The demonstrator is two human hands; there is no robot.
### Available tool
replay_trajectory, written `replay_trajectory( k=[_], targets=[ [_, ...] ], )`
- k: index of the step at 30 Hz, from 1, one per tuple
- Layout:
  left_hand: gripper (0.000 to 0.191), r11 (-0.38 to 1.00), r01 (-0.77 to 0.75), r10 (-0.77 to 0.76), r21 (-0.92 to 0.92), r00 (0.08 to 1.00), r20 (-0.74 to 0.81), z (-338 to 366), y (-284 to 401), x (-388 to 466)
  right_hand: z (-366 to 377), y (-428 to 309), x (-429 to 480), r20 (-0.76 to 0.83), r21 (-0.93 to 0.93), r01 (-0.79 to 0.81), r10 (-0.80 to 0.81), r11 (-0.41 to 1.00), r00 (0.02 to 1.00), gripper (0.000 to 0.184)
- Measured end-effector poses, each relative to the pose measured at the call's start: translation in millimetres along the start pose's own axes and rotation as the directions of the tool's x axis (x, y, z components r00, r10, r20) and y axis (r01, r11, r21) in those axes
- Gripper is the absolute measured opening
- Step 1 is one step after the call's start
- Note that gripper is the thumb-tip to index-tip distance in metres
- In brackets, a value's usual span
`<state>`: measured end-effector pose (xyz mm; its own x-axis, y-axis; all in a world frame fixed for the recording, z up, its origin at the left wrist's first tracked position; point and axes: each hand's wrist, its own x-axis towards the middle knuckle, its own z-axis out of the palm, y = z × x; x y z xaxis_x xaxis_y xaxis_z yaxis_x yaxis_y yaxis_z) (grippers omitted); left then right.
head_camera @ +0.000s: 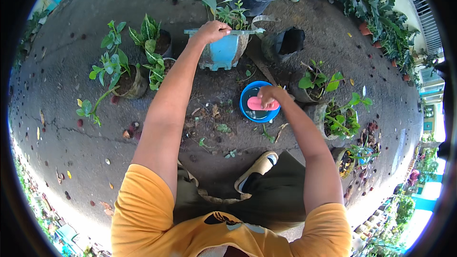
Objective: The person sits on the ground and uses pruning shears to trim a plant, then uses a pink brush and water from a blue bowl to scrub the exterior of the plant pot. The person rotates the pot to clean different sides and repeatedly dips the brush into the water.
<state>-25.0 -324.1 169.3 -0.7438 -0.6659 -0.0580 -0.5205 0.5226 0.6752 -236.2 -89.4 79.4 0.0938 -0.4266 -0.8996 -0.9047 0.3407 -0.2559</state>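
My left hand point(213, 32) grips the rim of a blue planter point(223, 50) streaked with brown dirt. Green plants point(234, 16) grow out of its top. In my right hand point(270, 94) is a pink scrubbing brush point(255, 103), held over or in the water of a small round blue basin point(242, 109). The brush's underside is hidden, so I cannot tell how deep it sits. The basin rests on the ground, in front of the planter and to its right.
A large black bucket point(255, 5) holding water stands behind the planter. Potted plants point(130, 84) line the left, with more pots point(323, 121) on the right. A dark plant bag point(285, 44) lies near the planter. Leaves and plant scraps point(214, 110) litter the ground before my feet.
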Motion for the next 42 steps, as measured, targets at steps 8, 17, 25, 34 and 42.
replay_trajectory(
  k=[8,17,25,34,42],
  targets=[
    [0.029,0.999,0.036,-0.036,-0.012,0.998,-0.055,11,10,7,33,-12,9,-0.116,-0.326,-0.034,-0.005,0.945,0.993,0.040],
    [0.041,0.975,0.186,-0.171,-0.119,0.978,0.121,-1,5,21,-77,-76,-61,-0.769,-0.313,0.193,-0.367,0.930,0.524,0.028],
    [0.051,0.987,0.108,-0.106,-0.119,0.994,0.019,9,-10,25,-92,-122,-20,-0.845,-0.502,0.052,-0.502,0.863,0.185,0.023],
    [0.047,0.986,0.150,-0.151,-0.076,0.989,-0.004,-2,10,18,-89,-123,7,-0.859,-0.424,0.163,-0.453,0.891,0.238,0.028],
    [0.036,0.999,0.017,-0.018,-0.043,0.999,-0.029,0,10,7,-90,-91,-18,-0.916,-0.170,0.345,-0.277,0.923,0.290,0.038]
  ],
)
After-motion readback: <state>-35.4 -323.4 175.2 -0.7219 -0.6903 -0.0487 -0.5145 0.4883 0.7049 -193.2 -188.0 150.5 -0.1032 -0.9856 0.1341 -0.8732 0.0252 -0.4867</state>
